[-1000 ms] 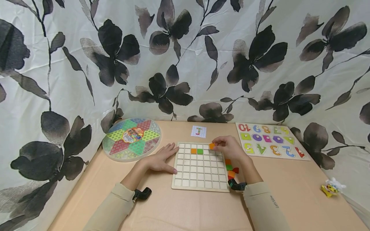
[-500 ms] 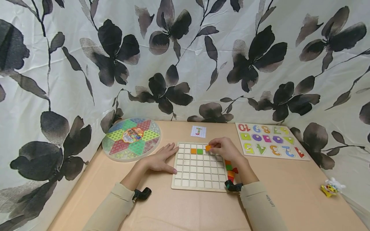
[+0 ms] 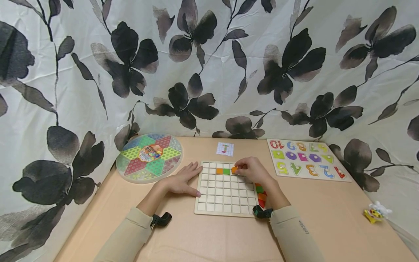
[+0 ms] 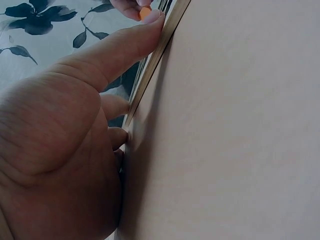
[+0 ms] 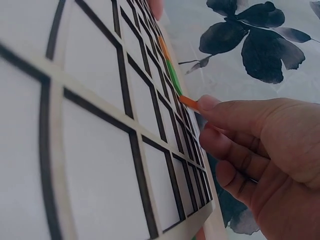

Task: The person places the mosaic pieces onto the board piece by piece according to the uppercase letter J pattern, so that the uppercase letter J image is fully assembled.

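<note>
A wooden grid board [image 3: 227, 191] lies on the table. An orange tile [image 3: 219, 171] and a green tile [image 3: 226, 171] sit side by side in its second row. My right hand [image 3: 253, 170] pinches another orange tile [image 5: 189, 102] between thumb and finger, tilted, with its edge at the cell just right of the green one. My left hand [image 3: 180, 181] lies with fingers spread along the board's left edge; its thumb [image 4: 135, 45] touches the frame. Loose orange, green and red pieces [image 3: 261, 196] lie beside the board's right edge, partly hidden by my right wrist.
Behind the board lies a small card [image 3: 225, 149] with a coloured J-like pattern on a grid. A round star-patterned game board [image 3: 149, 158] is at the left, a number puzzle board [image 3: 307, 160] at the right. A small yellow-and-white toy [image 3: 375, 213] stands near the table's right edge.
My right hand has moved left over the board with the orange tile, bringing it down to the cell beside the green tile. The left hand has stayed in place.
</note>
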Demonstrator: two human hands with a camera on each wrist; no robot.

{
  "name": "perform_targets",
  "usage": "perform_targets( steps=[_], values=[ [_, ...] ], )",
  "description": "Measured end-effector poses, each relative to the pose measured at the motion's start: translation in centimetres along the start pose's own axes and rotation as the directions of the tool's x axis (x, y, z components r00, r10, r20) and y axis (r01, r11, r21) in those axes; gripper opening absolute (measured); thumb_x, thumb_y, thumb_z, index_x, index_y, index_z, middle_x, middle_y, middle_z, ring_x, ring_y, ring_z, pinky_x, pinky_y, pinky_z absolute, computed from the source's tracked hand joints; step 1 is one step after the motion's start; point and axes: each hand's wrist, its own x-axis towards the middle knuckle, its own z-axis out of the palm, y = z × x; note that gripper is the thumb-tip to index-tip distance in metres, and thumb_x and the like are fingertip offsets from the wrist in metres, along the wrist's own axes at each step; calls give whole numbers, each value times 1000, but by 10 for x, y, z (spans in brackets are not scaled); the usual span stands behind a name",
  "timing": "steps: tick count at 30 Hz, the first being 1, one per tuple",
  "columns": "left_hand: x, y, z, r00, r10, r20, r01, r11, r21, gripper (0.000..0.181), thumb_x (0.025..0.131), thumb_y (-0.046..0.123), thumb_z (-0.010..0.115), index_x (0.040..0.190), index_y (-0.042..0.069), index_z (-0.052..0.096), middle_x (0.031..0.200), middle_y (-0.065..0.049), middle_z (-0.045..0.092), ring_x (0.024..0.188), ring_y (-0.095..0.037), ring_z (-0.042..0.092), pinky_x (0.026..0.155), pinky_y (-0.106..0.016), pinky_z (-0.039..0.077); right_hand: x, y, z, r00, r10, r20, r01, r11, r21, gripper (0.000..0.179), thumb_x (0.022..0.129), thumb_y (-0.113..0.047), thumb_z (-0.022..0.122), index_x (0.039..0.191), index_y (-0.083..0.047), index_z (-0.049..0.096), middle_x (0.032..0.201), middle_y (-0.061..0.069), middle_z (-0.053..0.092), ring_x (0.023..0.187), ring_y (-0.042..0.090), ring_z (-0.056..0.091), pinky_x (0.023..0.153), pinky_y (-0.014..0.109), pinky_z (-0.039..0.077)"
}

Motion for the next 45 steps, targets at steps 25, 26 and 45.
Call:
perform_targets(
  steps=[25,26,45],
  values=[
    [0,-1,1,1000,-3,2,3,1000,11,111,87,58,77,168,14,17,175,-17,-3,162,-37,-7,132,-56,-1,2,4,6,1000,8,25,-6,996,-84,17,92,-13,80,108,-8,80,89,1,68,83,19,55,73,30,46],
    [0,-1,1,1000,-4,4,4,1000,10,111,87,58,77,168,14,17,175,-17,-3,162,-37,-7,132,-56,-1,2,4,6,1000,6,28,-3,996,-86,17,92,-13,80,108,-7,80,89,1,68,83,19,55,73,30,46],
    [0,0,1,1000,-8,0,8,1000,4,111,86,58,78,168,13,17,175,-17,-3,163,-37,-7,132,-55,0,1,2,5,999,1,52,4,995,-99,17,91,-13,80,107,-6,79,86,1,66,80,18,54,71,31,45]
  ],
)
